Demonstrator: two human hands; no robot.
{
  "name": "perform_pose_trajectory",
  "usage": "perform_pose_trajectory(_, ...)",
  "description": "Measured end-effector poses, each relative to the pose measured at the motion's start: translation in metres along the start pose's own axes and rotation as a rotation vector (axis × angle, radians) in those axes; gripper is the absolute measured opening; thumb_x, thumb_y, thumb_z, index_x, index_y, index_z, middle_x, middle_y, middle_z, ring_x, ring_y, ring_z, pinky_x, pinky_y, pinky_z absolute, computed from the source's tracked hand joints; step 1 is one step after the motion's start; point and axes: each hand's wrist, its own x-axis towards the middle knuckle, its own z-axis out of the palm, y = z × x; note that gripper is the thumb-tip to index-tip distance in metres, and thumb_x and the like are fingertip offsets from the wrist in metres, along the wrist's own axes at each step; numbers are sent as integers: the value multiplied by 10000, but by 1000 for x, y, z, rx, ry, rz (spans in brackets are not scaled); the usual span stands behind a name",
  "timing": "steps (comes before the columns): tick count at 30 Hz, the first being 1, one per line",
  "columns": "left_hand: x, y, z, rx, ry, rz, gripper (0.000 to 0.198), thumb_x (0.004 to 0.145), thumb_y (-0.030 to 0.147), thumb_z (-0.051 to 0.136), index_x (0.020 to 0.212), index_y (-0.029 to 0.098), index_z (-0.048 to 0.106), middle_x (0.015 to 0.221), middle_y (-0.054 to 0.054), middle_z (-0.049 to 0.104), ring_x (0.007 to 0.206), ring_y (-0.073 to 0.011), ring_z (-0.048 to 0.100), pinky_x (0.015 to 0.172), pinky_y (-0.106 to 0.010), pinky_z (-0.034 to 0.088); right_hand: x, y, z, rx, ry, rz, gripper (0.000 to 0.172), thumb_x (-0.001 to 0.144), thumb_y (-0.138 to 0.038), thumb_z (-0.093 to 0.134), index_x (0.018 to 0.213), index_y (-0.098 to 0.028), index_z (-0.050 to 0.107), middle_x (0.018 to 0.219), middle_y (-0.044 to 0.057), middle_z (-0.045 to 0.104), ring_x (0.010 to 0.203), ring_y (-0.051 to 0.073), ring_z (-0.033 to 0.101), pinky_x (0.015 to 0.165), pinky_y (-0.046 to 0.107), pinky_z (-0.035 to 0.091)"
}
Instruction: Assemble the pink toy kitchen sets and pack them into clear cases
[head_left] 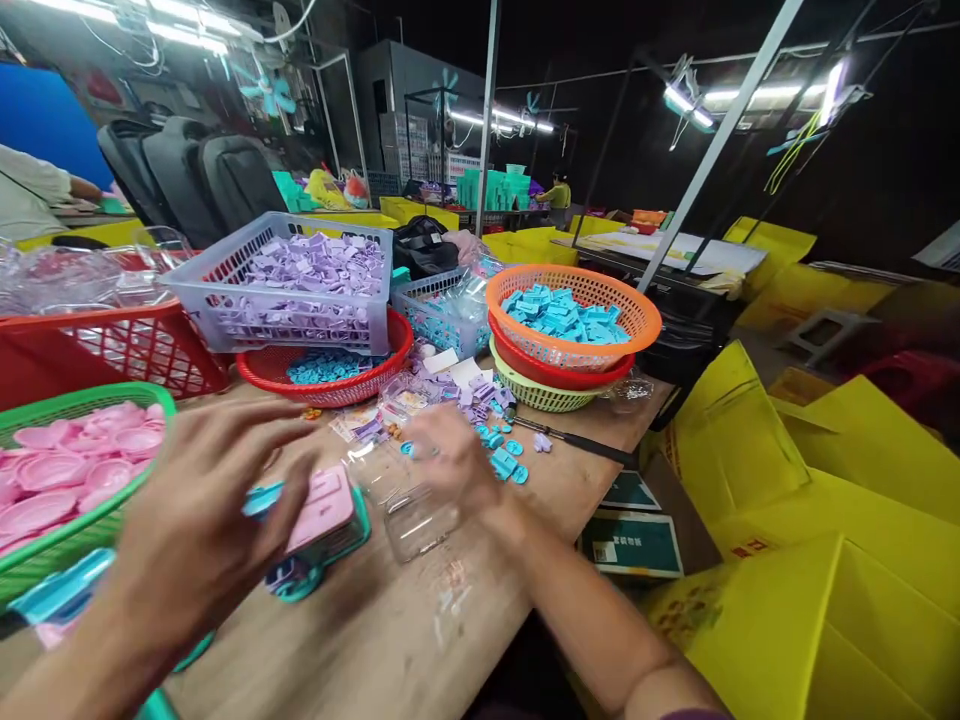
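My left hand (217, 490) is blurred, its fingers stretched and apart. It hovers beside a pink and teal toy piece (324, 512) on the wooden table. My right hand (454, 455) has its fingers curled together over the table. Whatever is in them, if anything, is hidden. Under and beside it lies a clear plastic shell (416, 525). Small blue parts (504, 455) and purple parts (480, 398) are scattered just past my right hand. A green basket of pink dish-shaped parts (71, 465) stands left of my left hand.
A crate of purple pieces (277, 310) rests over a red basket (367, 388). An orange basket (646, 318) of blue pieces tops a stack. A black-handled tool (592, 447) lies near the right edge. Yellow boxes (765, 580) stand right of the table.
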Motion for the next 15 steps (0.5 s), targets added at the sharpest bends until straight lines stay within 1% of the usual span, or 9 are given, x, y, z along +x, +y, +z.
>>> perform_pose_trajectory(1, 15, -2, 15, 22, -65, 34, 269, 915, 311, 481, 1148, 246, 600, 1201, -80, 612, 1112, -273, 543, 974, -480, 459, -6, 34, -11, -63, 33, 173, 287, 986, -186, 407, 943, -182, 690, 932, 76, 690, 910, 184, 604, 857, 325, 483)
perform_pose_trajectory(2, 30, -5, 33, 36, -168, 73, 279, 933, 308, 460, 1155, 212, 599, 1225, -95, 601, 1129, -272, 530, 977, -469, 461, -13, 64, -19, -118, -3, 295, 258, 973, -160, 432, 986, -165, 689, 965, 94, 685, 924, 198, 594, 882, 347, 475)
perform_pose_trajectory(4, 60, -9, 76, 45, -349, 160, 339, 933, 292, 458, 1227, 167, 571, 1308, -125, 566, 1204, -284, 496, 991, -460, 460, -26, 105, -25, -163, -176, 351, 215, 926, -130, 526, 1070, -156, 684, 1030, 102, 681, 961, 217, 579, 923, 373, 453)
perform_pose_trajectory(6, 81, -11, 116, 79, -489, 176, 433, 911, 249, 483, 1331, 144, 503, 1387, -154, 518, 1291, -311, 446, 998, -471, 456, -36, 124, -22, -149, -324, 325, 244, 878, -156, 632, 1118, -172, 676, 1055, 92, 680, 986, 223, 572, 928, 369, 446)
perform_pose_trajectory(8, 90, -12, 141, 144, -629, 171, 472, 893, 215, 494, 1357, 126, 485, 1322, -187, 569, 1258, -336, 495, 964, -493, 469, -43, 127, -18, -127, -383, 306, 218, 854, -220, 691, 1068, -182, 685, 1016, 79, 677, 983, 218, 568, 900, 347, 449)
perform_pose_trajectory(10, 90, -13, 151, 204, -759, 184, 394, 895, 211, 472, 1267, 122, 567, 1110, -184, 674, 1082, -335, 616, 903, -512, 485, -46, 126, -17, -109, -402, 301, 156, 850, -274, 705, 968, -174, 682, 961, 69, 667, 958, 210, 565, 877, 332, 445)
perform_pose_trajectory(12, 83, -16, 150, 221, -874, 202, 296, 896, 229, 456, 1091, 134, 658, 915, -153, 709, 891, -308, 674, 847, -494, 500, -47, 125, -19, -71, -408, 307, 183, 827, -309, 734, 916, -169, 656, 912, 50, 658, 918, 198, 564, 838, 310, 443)
perform_pose_trajectory(13, 79, -18, 147, 206, -913, 199, 269, 892, 243, 461, 1016, 144, 678, 869, -140, 711, 839, -293, 681, 827, -471, 507, -47, 126, -21, -51, -418, 316, 208, 811, -317, 750, 914, -170, 645, 888, 39, 655, 893, 190, 563, 816, 299, 441)
perform_pose_trajectory(15, 71, -25, 142, 150, -922, 157, 220, 866, 266, 511, 928, 161, 694, 839, -122, 712, 800, -263, 684, 803, -410, 515, -46, 129, -24, -57, -447, 339, 220, 795, -308, 766, 908, -174, 634, 849, 26, 641, 861, 185, 557, 791, 292, 434)
